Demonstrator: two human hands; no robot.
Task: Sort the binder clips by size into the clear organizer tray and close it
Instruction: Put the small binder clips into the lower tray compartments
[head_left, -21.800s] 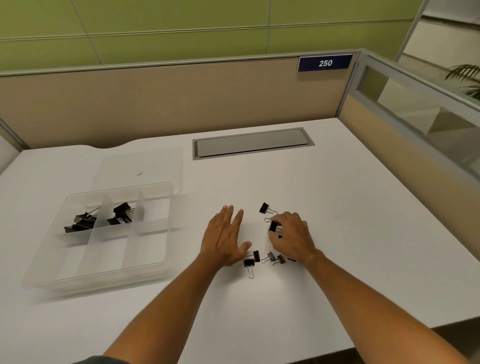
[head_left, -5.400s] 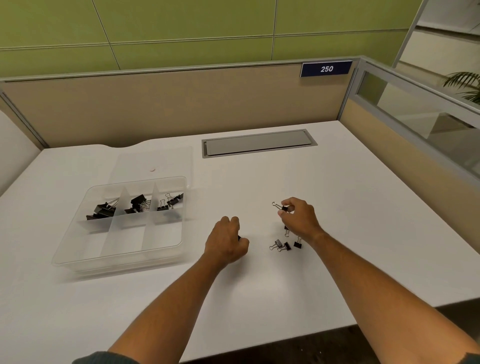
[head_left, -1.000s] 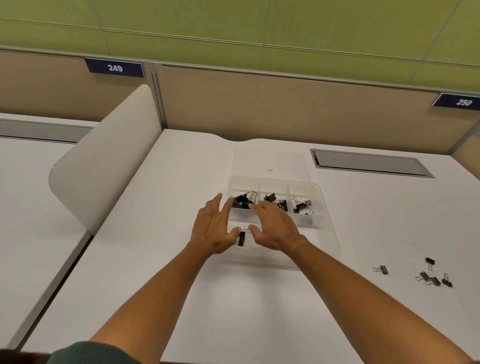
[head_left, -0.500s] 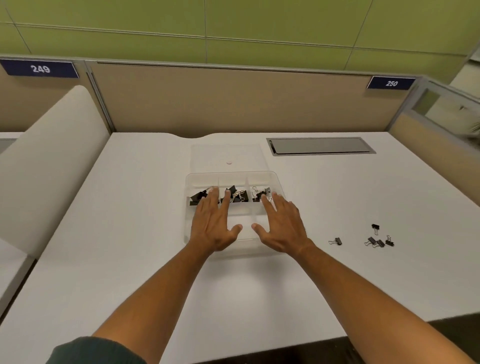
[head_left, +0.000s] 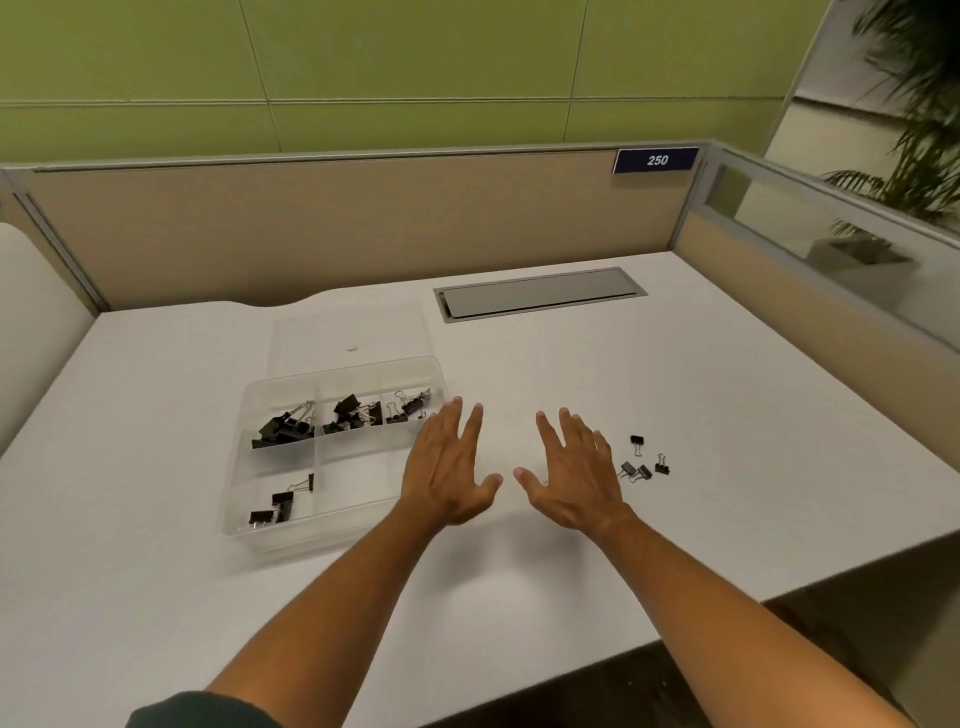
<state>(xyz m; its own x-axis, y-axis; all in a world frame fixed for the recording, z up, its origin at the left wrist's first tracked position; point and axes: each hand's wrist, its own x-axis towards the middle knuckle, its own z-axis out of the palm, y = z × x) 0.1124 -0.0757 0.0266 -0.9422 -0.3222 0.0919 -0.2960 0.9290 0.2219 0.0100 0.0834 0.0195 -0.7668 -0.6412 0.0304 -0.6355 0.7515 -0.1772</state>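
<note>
The clear organizer tray lies on the desk at left centre, lid off. Its three far compartments each hold black binder clips, and the near left compartment holds a few more clips. The clear lid lies flat just behind the tray. Several small loose clips lie on the desk to the right. My left hand hovers flat with straight fingers beside the tray's right edge. My right hand is spread flat and empty just left of the loose clips.
The white desk is bounded by beige partitions behind and at right, with a grey cable hatch at the back. A curved white divider stands at the left. The desk's front edge runs close on the lower right.
Both hands have left the tray and moved right, toward the loose clips. A few clips now lie in the near left compartment. The view has swung right.
</note>
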